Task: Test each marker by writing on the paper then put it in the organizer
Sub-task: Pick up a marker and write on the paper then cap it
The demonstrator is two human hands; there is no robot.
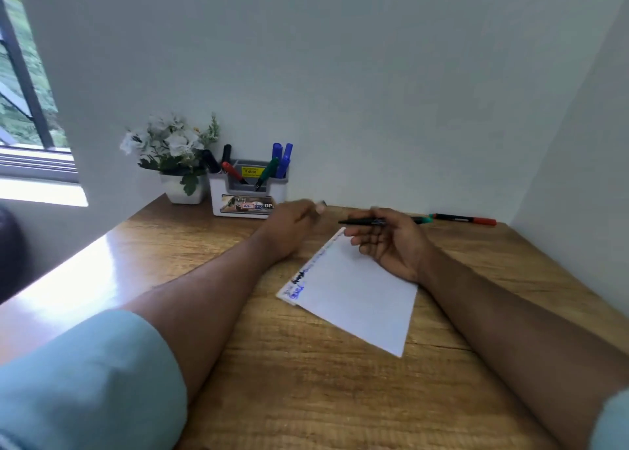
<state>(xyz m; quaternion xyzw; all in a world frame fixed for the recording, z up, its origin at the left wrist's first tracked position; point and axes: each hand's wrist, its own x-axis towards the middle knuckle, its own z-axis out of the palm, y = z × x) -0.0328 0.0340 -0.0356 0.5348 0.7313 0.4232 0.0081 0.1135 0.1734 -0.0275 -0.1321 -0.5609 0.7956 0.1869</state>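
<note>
My right hand [391, 245] hovers over the far corner of the white paper [357, 300] and holds a black marker [362, 222] level, its thin tip pointing left. My left hand [289, 228] is blurred, just left of that tip, and pinches a small dark cap [322, 205] at its fingertips. The paper lies slanted on the wooden desk [306, 381], with black and blue scribbles along its left edge. The white and grey organizer [246, 197] stands at the back by the wall and holds black, red, green and blue markers.
A red-capped marker [464, 219] lies at the back right of the desk, and a green-capped marker [423, 219] is partly hidden behind my right hand. A white flower pot [183, 191] stands left of the organizer. Walls close the back and the right side.
</note>
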